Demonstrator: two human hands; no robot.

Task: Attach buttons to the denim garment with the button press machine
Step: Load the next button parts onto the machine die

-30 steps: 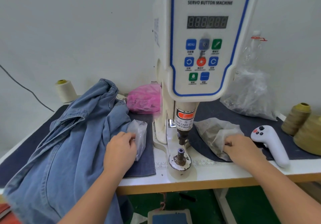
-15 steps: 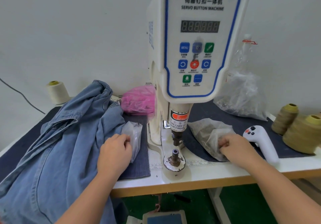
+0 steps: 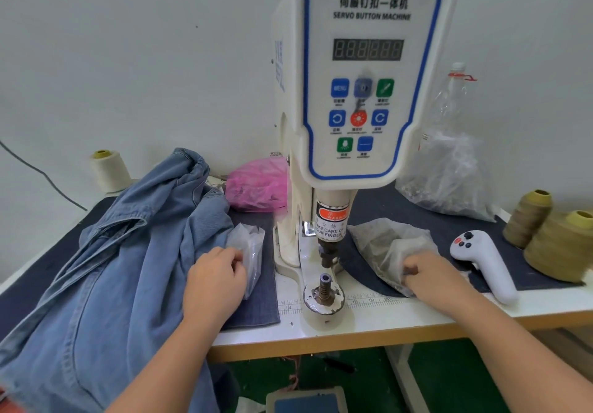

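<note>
Your left hand (image 3: 214, 279) pinches small clear bag (image 3: 248, 252), right hand (image 3: 431, 276) digs into bag of parts (image 3: 385, 246): 2 halves, probably. Denim garment (image 3: 128, 252) waits lower left; machine die (image 3: 324, 287) bare, center.

Item count, as visible:

- Button press machine (image 3: 362, 92): one, centre of the frame.
- Denim garment (image 3: 106, 268): one, lower left.
- Hands: two, the left hand (image 3: 215, 281) and the right hand (image 3: 430, 276).
- Thread cones: three, one cream cone (image 3: 109, 170) at the left and two olive cones (image 3: 528, 217) (image 3: 563, 246) at the right edge.
- Plastic bags: four, one pink bag (image 3: 256, 185), one small clear bag (image 3: 250, 252), one clear bag (image 3: 385, 249) right of centre and one large clear bag (image 3: 449, 178) at the upper right.
- White handheld controller (image 3: 484, 265): one.
- Clear bottle (image 3: 452, 92): one.
</note>
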